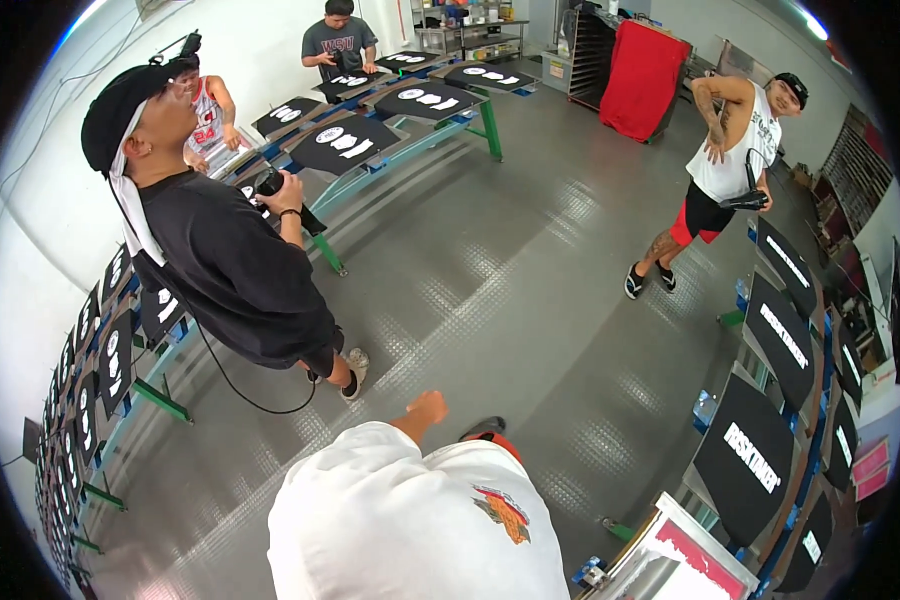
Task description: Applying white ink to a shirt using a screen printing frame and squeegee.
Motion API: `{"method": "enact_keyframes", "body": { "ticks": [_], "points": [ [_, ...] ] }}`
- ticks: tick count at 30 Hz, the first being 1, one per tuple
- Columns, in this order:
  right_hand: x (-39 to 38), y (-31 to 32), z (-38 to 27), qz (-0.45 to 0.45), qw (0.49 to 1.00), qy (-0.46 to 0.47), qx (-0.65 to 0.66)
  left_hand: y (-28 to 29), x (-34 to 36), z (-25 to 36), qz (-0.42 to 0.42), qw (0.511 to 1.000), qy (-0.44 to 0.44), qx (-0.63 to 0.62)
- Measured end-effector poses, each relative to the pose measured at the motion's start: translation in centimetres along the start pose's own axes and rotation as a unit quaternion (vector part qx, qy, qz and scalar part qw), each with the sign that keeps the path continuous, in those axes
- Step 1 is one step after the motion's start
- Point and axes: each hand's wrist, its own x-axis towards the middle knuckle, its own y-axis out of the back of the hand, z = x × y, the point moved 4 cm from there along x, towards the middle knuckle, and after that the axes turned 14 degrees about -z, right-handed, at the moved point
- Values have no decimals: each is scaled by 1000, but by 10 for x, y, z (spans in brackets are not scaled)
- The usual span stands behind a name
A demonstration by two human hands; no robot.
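My left hand (427, 408) hangs in front of my white T-shirt (390, 520), low in the middle of the view. Its fingers are curled in, with nothing seen in them and nothing touching them. Grey floor lies beneath it. My right hand does not show. A screen-printing frame (685, 550) with pink-red ink on its mesh stands at the lower right, at the near end of the right table. The closest black shirt (743, 460) with white lettering lies flat on a board just beyond it.
A person in black (220, 260) holds a dark object (268, 182) at left, a cable trailing down. Another in a white tank top (735, 150) stands at right. Two more work behind the far table (370, 170). Black shirts line both sides. A red cloth (642, 80) hangs at the back.
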Motion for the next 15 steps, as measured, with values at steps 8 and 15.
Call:
{"method": "enact_keyframes", "body": {
  "ticks": [8,15],
  "points": [
    [32,-20,35,-16,998,-55,-17,12,65,33,-180,967,-70,167],
    [79,-49,96,96,989,8,-108,87,38,75,-48,998,-47,-7]
  ]
}}
